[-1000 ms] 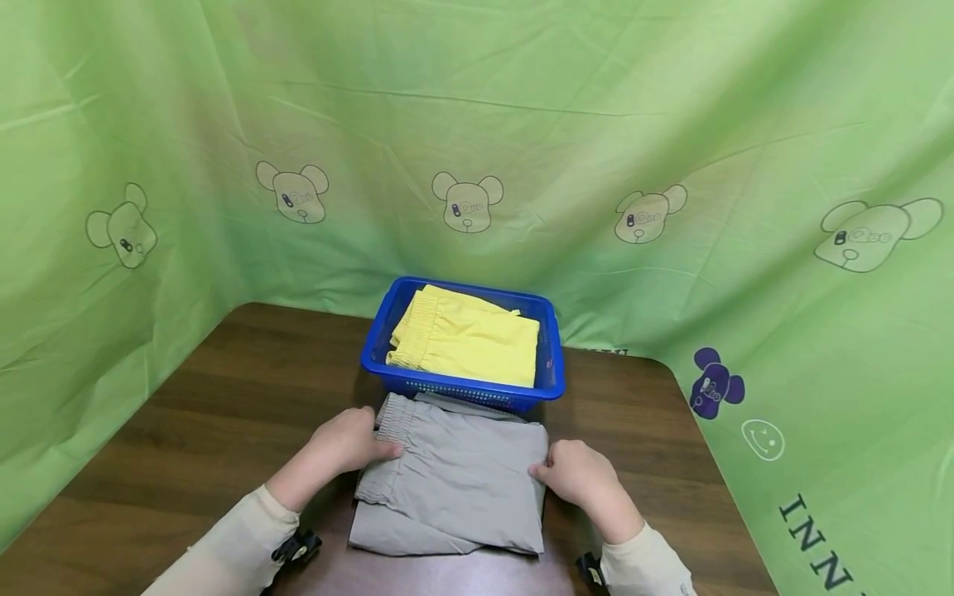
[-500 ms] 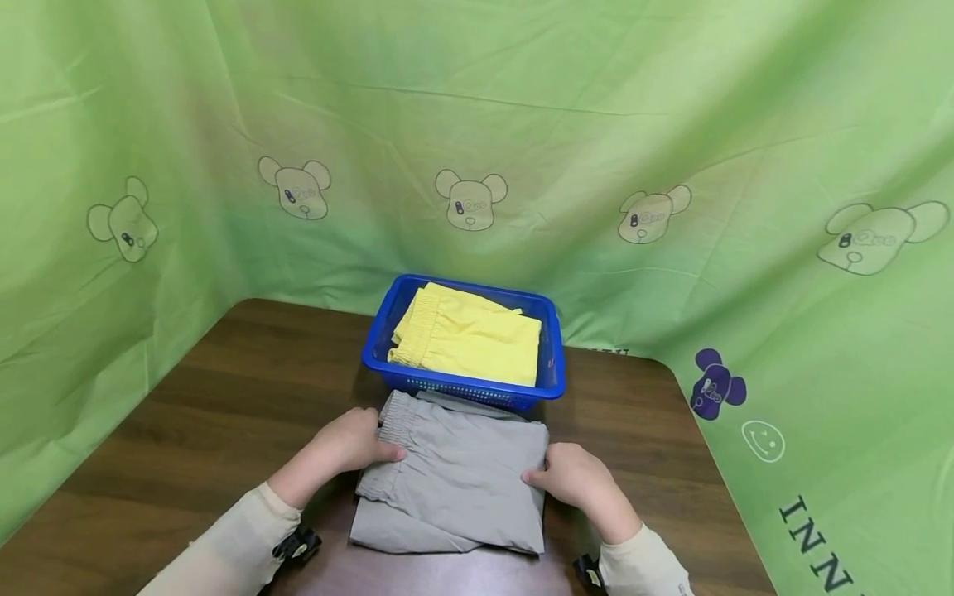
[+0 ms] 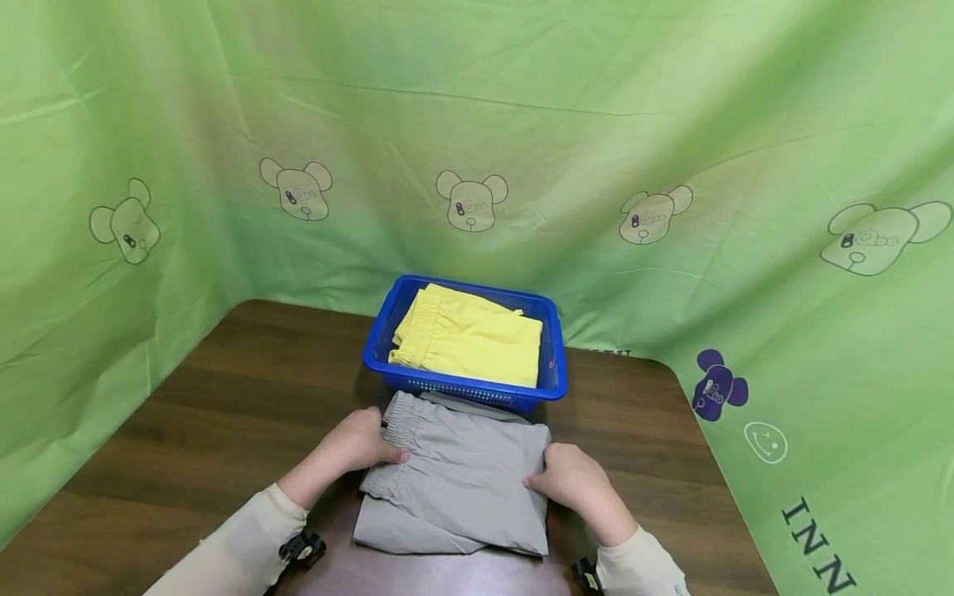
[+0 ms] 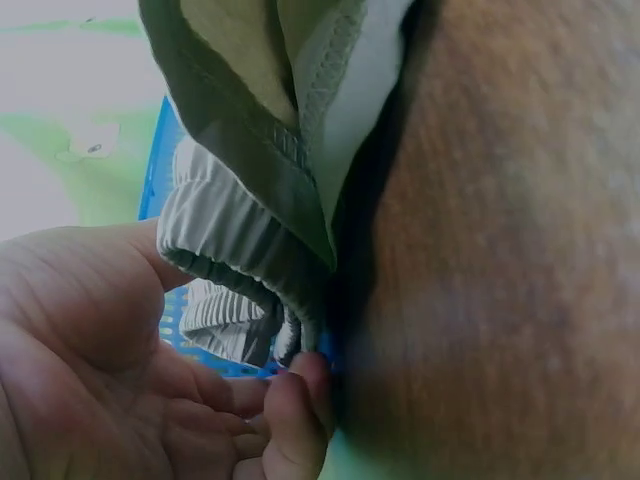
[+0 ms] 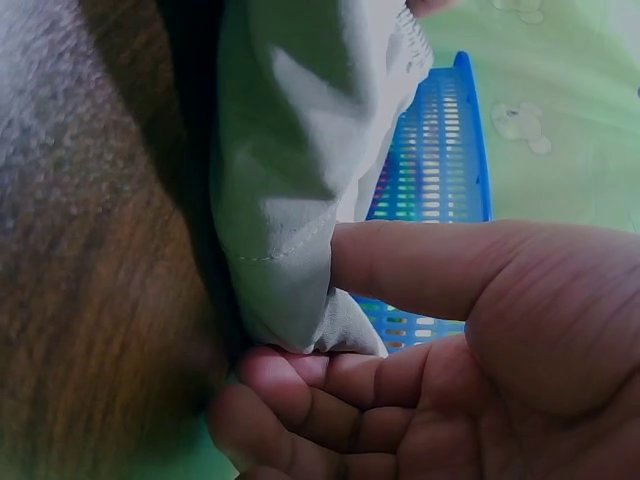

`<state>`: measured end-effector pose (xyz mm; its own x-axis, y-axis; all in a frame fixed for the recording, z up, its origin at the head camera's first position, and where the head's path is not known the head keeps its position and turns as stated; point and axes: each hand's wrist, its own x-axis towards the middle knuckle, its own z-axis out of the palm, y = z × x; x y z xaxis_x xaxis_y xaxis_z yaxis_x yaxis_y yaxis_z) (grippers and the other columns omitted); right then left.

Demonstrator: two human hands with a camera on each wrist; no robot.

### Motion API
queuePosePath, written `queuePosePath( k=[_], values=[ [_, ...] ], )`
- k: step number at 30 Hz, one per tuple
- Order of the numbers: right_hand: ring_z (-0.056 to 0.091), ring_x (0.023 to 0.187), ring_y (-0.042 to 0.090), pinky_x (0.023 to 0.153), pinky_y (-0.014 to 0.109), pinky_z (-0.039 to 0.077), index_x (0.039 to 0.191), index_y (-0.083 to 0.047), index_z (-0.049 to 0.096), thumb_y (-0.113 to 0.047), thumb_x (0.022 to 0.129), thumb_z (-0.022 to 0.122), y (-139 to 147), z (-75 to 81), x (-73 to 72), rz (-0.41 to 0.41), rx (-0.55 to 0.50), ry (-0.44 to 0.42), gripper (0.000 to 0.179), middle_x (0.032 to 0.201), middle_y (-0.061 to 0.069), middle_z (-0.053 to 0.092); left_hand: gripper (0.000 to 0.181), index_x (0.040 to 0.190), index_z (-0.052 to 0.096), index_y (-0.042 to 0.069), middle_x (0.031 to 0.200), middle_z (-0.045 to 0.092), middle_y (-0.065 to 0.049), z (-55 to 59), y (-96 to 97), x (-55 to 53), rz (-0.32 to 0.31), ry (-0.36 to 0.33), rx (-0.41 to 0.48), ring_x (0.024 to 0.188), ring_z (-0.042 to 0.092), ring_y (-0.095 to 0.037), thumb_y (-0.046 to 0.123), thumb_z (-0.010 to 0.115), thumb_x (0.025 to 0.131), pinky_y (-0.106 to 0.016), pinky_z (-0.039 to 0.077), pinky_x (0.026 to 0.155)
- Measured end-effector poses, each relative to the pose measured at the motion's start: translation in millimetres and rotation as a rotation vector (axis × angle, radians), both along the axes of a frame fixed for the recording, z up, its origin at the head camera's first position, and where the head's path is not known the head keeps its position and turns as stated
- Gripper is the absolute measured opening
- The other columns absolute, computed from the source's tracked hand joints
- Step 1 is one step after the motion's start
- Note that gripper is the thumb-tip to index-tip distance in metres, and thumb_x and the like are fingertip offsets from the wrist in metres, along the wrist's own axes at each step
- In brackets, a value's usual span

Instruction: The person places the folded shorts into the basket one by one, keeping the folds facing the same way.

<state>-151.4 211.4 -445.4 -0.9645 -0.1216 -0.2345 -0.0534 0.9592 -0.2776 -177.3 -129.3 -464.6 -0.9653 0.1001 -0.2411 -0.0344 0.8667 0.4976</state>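
Folded grey pants (image 3: 469,480) with a gathered elastic waistband lie on the table in front of the basket. At the waistband side, my left hand (image 3: 358,443) grips the edge, thumb on top and fingers curled beneath. The left wrist view shows the layered waistband (image 4: 240,240) between thumb and fingers. My right hand (image 3: 574,476) holds the opposite edge, its thumb lying over the fabric. In the right wrist view, the fingers (image 5: 290,390) reach under a stitched hem (image 5: 280,270). The pants' underside is hidden.
A blue plastic basket (image 3: 551,389) stands just behind the pants, holding a folded yellow garment (image 3: 477,335) with an elastic waistband. The brown wooden table (image 3: 186,447) extends to both sides. A green printed curtain (image 3: 551,99) surrounds its back and sides.
My right hand has moved slightly inward, its thumb lying farther over the pants' edge. The left hand keeps its grip, and the pants stay in nearly the same place.
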Motion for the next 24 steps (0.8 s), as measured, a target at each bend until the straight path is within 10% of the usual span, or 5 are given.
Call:
queuePosePath(
  k=[14, 24],
  values=[
    [0.052, 0.062, 0.019, 0.055, 0.038, 0.043, 0.072, -0.012, 0.061, -0.038, 0.08, 0.084, -0.8, -1.1, 0.0, 0.005, 0.005, 0.019, 0.036, 0.07, 0.001, 0.058, 0.094, 0.141, 0.049, -0.012, 0.135, 0.057, -0.031, -2.6, 0.6, -1.3, -0.003, 0.035, 0.116, 0.128, 0.054, -0.042, 0.036, 0.093, 0.072, -0.055, 0.048, 0.102],
    [0.054, 0.064, 0.019, 0.056, 0.04, 0.046, 0.075, -0.011, 0.063, -0.039, 0.079, 0.084, 0.7, -3.2, -1.7, -0.001, 0.002, 0.02, 0.036, 0.073, 0.002, 0.062, 0.062, 0.113, 0.056, -0.001, 0.097, 0.064, -0.01, 4.4, 7.4, 2.1, 0.006, 0.024, 0.24, 0.087, 0.059, -0.023, 0.025, 0.093, 0.071, -0.041, 0.052, 0.076]
  ],
)
